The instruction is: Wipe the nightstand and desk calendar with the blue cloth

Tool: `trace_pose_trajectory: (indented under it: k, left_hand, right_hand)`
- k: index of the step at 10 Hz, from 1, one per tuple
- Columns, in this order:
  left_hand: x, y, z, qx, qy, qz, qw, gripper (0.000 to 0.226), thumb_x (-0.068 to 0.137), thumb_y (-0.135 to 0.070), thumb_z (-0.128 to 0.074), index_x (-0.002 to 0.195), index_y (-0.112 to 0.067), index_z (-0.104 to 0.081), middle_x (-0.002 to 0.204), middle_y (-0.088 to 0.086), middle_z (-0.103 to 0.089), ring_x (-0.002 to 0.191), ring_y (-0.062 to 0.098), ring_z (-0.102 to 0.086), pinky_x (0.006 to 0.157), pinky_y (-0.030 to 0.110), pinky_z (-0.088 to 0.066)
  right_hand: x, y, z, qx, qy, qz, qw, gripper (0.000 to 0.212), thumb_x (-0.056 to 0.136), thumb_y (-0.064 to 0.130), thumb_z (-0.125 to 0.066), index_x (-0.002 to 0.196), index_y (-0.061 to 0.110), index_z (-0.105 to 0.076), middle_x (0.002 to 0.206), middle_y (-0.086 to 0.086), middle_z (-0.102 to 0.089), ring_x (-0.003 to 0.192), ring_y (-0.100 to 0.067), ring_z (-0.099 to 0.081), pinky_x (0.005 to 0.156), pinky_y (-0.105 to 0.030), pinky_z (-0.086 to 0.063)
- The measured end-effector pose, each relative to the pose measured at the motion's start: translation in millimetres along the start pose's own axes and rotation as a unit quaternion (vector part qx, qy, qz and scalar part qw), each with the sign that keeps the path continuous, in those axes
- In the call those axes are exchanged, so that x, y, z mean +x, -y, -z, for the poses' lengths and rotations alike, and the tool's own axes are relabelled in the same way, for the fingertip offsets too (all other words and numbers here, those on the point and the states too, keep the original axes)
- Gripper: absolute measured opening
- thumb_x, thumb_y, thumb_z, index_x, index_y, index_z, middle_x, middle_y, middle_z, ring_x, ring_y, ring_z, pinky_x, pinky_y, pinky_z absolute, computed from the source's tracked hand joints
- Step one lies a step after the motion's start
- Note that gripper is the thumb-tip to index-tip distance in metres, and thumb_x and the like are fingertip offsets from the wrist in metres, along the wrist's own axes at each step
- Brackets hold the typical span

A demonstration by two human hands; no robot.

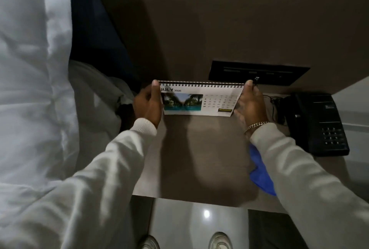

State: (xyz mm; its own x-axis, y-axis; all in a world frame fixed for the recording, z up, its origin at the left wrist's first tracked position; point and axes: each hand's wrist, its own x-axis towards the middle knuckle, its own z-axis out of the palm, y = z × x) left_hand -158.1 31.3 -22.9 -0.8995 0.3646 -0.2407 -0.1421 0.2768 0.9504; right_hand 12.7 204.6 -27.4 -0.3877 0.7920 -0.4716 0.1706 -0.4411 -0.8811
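A spiral-bound desk calendar (199,99) showing JULY and a pool photo stands upright at the back of the brown nightstand (199,149). My left hand (148,105) grips its left end, thumb at the top corner. My right hand (249,107) holds its right end, thumb on the top corner and fingers spread beside it. The blue cloth (261,173) lies on the nightstand's right front part, partly hidden under my right forearm. Neither hand touches the cloth.
A black telephone (317,123) with its cord sits at the right of the nightstand. A black switch panel (259,73) is set in the wall behind the calendar. White bedding (36,89) fills the left. My shoes (219,240) stand on the glossy floor below.
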Motion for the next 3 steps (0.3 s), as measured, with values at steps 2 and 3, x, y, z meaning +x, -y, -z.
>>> trace_pose_trajectory:
  k: [2, 3]
  left_hand:
    - [26, -9, -4, 0.001, 0.03, -0.041, 0.999, 0.04, 0.077, -0.067, -0.049, 0.079, -0.035, -0.073, 0.103, 0.013, -0.075, 0.103, 0.033, -0.069, 0.096, 0.054, -0.052]
    - [14, -16, 2, 0.031, 0.025, -0.075, 0.996, 0.045, 0.08, -0.061, -0.049, 0.097, -0.026, -0.072, 0.106, 0.01, -0.074, 0.102, 0.027, -0.069, 0.094, 0.048, -0.054]
  right_hand:
    - [8, 1, -1, 0.014, 0.002, 0.005, 1.0, 0.084, 0.08, 0.068, -0.049, 0.145, 0.025, -0.018, 0.136, -0.004, -0.057, 0.119, -0.019, -0.056, 0.095, -0.042, -0.047]
    - [-6, 10, 8, -0.048, -0.086, 0.061, 0.993, 0.08, 0.082, 0.062, -0.054, 0.144, 0.023, -0.023, 0.139, -0.009, -0.053, 0.121, -0.021, -0.053, 0.1, -0.047, -0.046]
